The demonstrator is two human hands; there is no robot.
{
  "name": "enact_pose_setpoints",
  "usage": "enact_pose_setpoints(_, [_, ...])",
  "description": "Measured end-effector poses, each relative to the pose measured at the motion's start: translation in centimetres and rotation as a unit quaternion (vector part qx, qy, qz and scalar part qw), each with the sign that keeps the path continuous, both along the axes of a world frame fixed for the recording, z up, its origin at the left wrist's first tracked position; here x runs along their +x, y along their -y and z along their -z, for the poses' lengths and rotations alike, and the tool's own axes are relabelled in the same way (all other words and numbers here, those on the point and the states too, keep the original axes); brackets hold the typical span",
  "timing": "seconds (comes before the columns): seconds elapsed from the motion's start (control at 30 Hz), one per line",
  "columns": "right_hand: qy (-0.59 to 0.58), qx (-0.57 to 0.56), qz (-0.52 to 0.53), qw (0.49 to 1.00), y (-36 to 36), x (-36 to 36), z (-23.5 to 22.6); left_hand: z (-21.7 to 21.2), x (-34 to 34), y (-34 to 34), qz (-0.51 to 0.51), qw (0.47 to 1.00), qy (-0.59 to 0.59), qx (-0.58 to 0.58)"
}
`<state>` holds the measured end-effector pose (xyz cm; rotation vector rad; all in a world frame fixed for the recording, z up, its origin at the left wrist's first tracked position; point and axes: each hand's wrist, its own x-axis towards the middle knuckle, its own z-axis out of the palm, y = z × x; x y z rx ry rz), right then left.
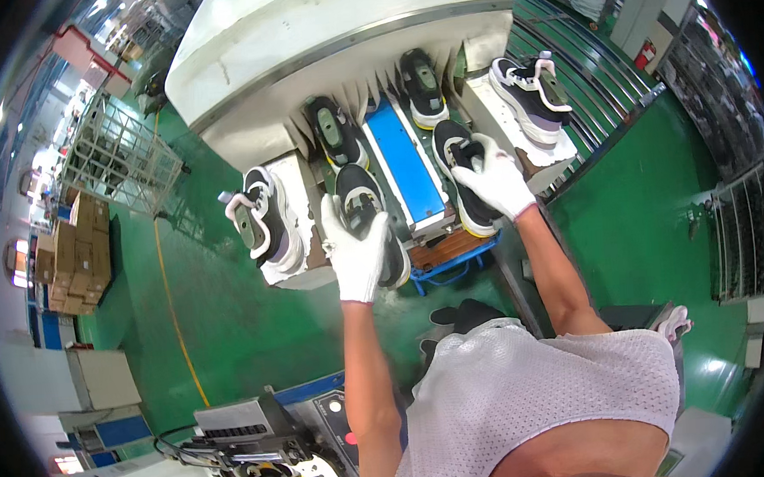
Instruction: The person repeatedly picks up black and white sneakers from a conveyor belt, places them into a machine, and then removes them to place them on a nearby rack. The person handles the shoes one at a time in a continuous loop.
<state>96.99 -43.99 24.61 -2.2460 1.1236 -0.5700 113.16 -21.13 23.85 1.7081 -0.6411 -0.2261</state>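
Both my hands wear white knitted gloves. My left hand [355, 253] straddles a black and grey sneaker [364, 194], fingers along its left side and thumb across its top. On the other side of a blue strip, my right hand [495, 181] grips a second black sneaker [461, 208] by its upper near the opening. Both toes or heels poke out toward me past the ledge. Just beyond them, another black sneaker [332, 133] and its counterpart [424, 85] lie at the slitted curtain of a white machine. My palms are hidden.
White side ledges carry a black and white sneaker with pink trim on the left [270, 218] and another on the right [530, 101]. The white machine housing [345, 33] stands ahead, a roller conveyor [594, 80] to its right. A control panel [335, 418] sits near my left elbow.
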Motion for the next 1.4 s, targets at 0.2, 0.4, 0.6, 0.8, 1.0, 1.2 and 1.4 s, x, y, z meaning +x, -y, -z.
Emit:
enact_pose_setpoints(0.2, [0.327, -0.052, -0.072, 0.941, -8.6, -4.9, -1.2, 4.0, -5.0, -6.9, -0.016, 0.999, 0.016, -0.044])
enact_pose_setpoints(0.4, [0.307, -0.014, -0.183, 0.934, -11.1, -5.0, 2.1, 9.3, -6.4, -2.8, -0.125, 0.989, 0.059, 0.044])
enact_pose_setpoints(0.6, [0.333, 0.056, -0.208, 0.918, -11.2, -4.6, 1.3, 10.9, -5.4, -1.6, -0.147, 0.986, 0.082, -0.011])
enact_pose_setpoints(0.8, [0.300, 0.093, -0.236, 0.920, -11.0, -4.9, 2.6, 9.8, -6.0, -0.3, -0.207, 0.970, 0.130, 0.001])
enact_pose_setpoints(1.0, [0.287, 0.168, -0.309, 0.891, -13.1, -3.3, 1.8, 10.1, -5.1, 0.7, -0.239, 0.952, 0.192, 0.001])
enact_pose_setpoints(1.2, [0.316, 0.215, -0.511, 0.770, -18.1, -1.5, 0.7, 9.9, -8.4, -5.1, -0.218, 0.960, 0.172, 0.016])
enact_pose_setpoints(1.4, [0.120, 0.417, -0.716, 0.547, -26.9, -2.4, 1.0, 15.0, -23.4, -20.6, -0.374, 0.905, -0.110, 0.173])
